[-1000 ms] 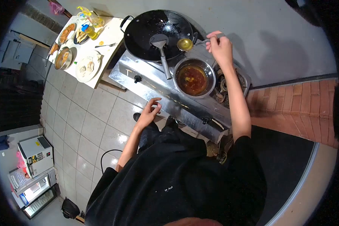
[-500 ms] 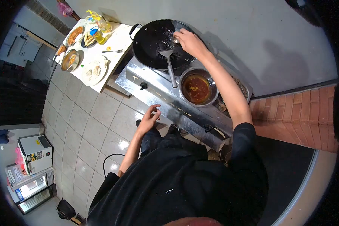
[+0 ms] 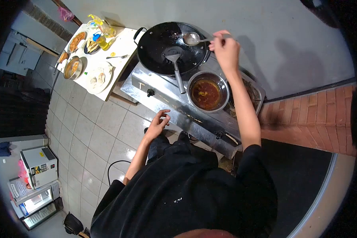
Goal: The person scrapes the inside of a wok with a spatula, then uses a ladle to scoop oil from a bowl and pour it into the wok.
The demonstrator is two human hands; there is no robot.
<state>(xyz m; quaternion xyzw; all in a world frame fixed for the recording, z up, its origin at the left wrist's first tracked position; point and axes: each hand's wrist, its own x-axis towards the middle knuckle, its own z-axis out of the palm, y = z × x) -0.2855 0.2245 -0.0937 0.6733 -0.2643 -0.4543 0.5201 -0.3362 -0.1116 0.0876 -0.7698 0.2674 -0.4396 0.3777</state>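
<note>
My right hand is closed on the handle of a metal ladle, whose bowl is over the right side of the black wok. No yellow liquid shows in the ladle. A spatula rests in the wok, its handle over the near rim. Beside the wok, a steel bowl holds red-brown liquid. My left hand, fingers apart and curled, hangs empty in front of the stove.
A white table at the upper left carries a plate of pale food, a steel pot, a yellow oil bottle, a fork and other dishes. A brick ledge is at the right.
The ladle first held yellow liquid beside the wok. My right hand reached over the wok, then drew back right with the ladle emptied. My left hand has hardly moved.
</note>
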